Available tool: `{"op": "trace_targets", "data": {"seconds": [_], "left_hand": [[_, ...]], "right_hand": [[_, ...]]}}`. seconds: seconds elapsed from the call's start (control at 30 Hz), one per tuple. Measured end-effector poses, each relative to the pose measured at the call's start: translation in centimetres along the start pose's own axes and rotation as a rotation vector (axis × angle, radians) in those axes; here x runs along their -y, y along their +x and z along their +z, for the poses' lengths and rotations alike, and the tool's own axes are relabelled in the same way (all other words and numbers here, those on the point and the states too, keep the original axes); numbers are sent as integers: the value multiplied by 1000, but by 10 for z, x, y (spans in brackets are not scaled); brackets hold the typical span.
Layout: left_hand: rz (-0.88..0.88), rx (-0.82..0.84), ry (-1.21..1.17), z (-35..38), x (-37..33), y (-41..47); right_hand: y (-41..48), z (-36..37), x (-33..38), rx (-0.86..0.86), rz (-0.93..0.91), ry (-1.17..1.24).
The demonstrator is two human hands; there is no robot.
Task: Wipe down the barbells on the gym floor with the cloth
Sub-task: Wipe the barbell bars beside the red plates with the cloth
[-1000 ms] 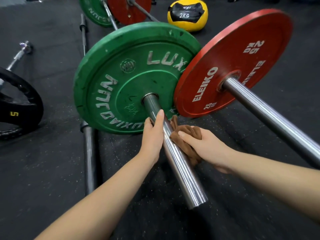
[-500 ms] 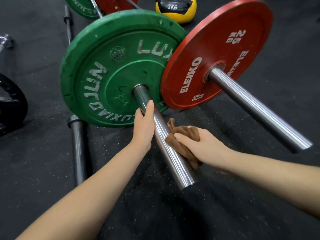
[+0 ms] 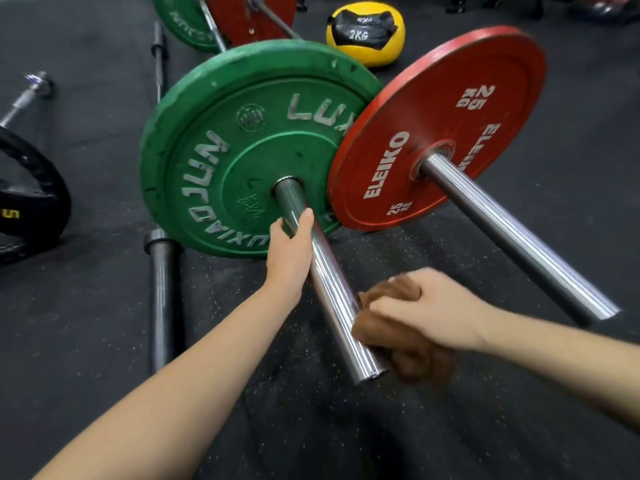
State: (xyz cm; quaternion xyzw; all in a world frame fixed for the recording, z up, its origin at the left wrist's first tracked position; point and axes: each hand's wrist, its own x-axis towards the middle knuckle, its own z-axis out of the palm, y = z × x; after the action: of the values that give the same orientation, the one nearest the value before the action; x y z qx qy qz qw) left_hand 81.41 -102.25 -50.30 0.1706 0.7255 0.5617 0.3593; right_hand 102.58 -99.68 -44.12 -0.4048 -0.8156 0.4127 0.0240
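Left hand [image 3: 289, 251] grips the barbell sleeve [image 3: 337, 303] just short of the green plate [image 3: 214, 150], fingers curled round it. Right hand [image 3: 426, 306], at four o'clock from the left, clutches the brown cloth [image 3: 415, 362] against the sleeve's free end. Red plate [image 3: 450, 98] stands at one o'clock.

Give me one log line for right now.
left hand: holds bar near green plate | right hand: holds brown cloth against bar end | step: wiping bar
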Motion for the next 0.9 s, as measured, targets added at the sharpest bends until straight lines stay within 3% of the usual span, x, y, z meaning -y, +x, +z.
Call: {"op": "trace_targets", "data": {"seconds": [0.07, 0.13, 0.2, 0.23, 0.33, 0.43, 0.6, 0.67, 0.73, 0.77, 0.9], "left_hand": [[81, -99, 148, -8, -2, -2], [315, -241, 285, -21, -9, -10], [517, -207, 224, -32, -16, -20], [512, -94, 103, -35, -23, -27], [151, 296, -322, -41, -43, -48], [-42, 394, -477, -53, -46, -50], [-25, 259, -608, -67, -33, -29], [58, 73, -582, -74, -31, -14], [214, -183, -387, -82, -27, 2], [260, -226, -288, -83, -23, 9], [261, -95, -198, -54, -13, 31]], "right_hand": [[16, -18, 15, -152, 14, 127], [33, -29, 33, -313, -8, 312], [48, -26, 53, -338, -120, 419], [54, -21, 61, -320, -182, 455], [67, 2, 81, -221, -252, 523], [81, 18, 89, -143, -227, 367], [92, 25, 85, -43, -237, 272], [93, 27, 80, -51, -229, 103], [95, 34, 71, -105, -154, -114], [96, 41, 66, -125, -122, -166], [95, 65, 49, -122, -61, 14]]}}
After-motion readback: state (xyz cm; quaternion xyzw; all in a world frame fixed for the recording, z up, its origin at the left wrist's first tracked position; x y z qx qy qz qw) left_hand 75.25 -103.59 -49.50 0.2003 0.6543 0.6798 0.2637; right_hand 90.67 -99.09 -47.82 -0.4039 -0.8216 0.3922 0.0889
